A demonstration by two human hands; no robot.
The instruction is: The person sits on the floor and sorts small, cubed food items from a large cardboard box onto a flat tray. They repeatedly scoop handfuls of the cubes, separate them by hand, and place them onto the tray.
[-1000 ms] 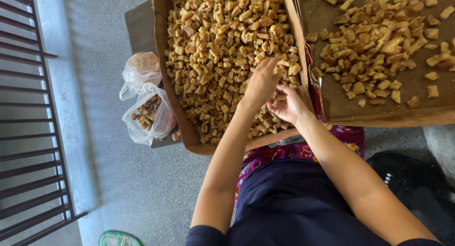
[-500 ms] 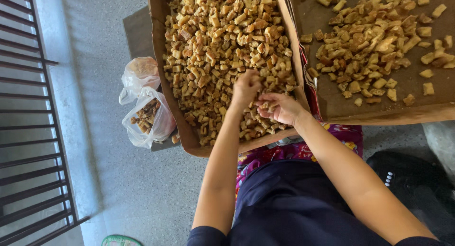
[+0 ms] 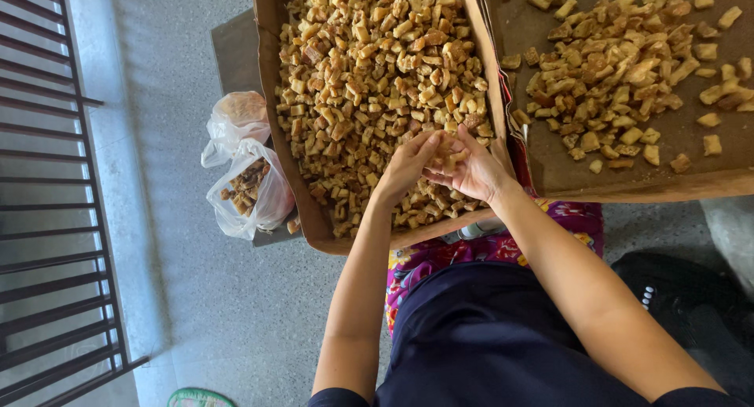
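Both hands have pulled together since a second ago: left hand (image 3: 407,165) and right hand (image 3: 471,170) now cup a few golden fried chunks (image 3: 449,149) between loosely curled fingers, over the near end of the full cardboard tray (image 3: 271,85). Sorting looks early: that tray is heaped, the right-hand tray (image 3: 675,189) only part covered. Plastic bags (image 3: 247,183) hold darker bits.

left hand (image 3: 406,165) and right hand (image 3: 469,170) cupped together, forearms extended
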